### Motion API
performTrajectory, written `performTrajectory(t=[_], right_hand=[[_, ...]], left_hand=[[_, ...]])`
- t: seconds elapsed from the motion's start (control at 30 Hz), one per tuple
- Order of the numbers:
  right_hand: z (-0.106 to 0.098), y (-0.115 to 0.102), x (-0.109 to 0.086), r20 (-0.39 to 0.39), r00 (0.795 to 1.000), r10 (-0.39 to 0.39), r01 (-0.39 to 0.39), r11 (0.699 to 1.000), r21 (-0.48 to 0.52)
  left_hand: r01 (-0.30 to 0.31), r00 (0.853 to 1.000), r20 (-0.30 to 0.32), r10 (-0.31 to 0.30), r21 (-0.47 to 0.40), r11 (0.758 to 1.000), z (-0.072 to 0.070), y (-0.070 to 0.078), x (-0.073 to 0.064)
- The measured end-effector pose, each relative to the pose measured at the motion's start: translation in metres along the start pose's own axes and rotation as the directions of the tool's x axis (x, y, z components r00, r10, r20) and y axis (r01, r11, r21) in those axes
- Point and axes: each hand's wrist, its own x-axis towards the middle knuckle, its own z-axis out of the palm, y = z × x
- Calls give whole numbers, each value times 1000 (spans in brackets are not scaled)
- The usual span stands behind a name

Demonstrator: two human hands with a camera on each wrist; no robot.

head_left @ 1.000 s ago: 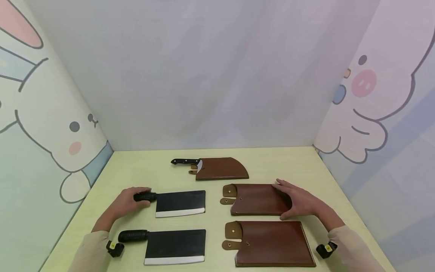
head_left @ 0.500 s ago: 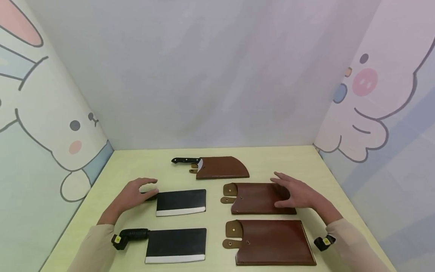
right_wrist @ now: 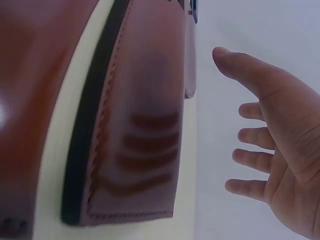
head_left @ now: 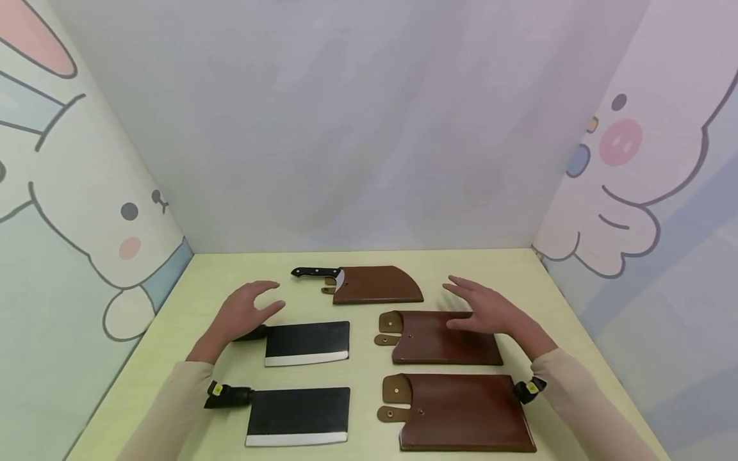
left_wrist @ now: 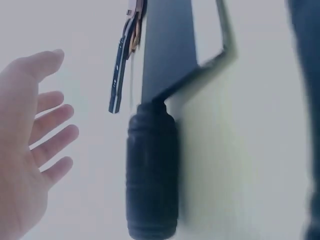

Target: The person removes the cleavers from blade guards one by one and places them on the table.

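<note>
My left hand (head_left: 242, 312) hovers over the handle end of the upper cleaver (head_left: 307, 340), fingers spread and holding nothing. In the left wrist view, the cleaver's black ridged handle (left_wrist: 152, 175) lies apart from the fingers. My right hand (head_left: 485, 310) is raised above the upper brown leather sheath (head_left: 429, 346), its thumb and fingers apart. The right wrist view shows that sheath's stitched edge and finger-shaped reflections on its surface. Farther back, a black-handled knife (head_left: 316, 273) sits in a brown curved sheath (head_left: 377, 285).
Nearer me lie a larger cleaver (head_left: 298, 413) on the left and a larger leather sheath (head_left: 467, 413) with two snap straps on the right. The pale yellow table (head_left: 230, 275) is bounded by a plain back wall (head_left: 363, 141) and cartoon-printed side walls.
The left hand has let go of the upper cleaver's handle, and the right hand has come off the upper sheath. Both have risen and moved inward and forward. Knives and sheaths stay put.
</note>
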Motion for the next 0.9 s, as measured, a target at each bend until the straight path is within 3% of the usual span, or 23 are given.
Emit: performTrajectory(t=[0.5,0.63,0.9], right_hand=[[-1,-19,47,-25,1000,-10,11,1000,29],[2,-20,57,-11,1000,-11,12,999,52],[10,-20,78,4,1000,-6,6,998,65]], left_hand=[[-36,999,6,36,2,999,-8,31,49],[-46,999,18,47,-3,999,-4,29,60],[-31,999,43,33,-60,998,18,18,72]])
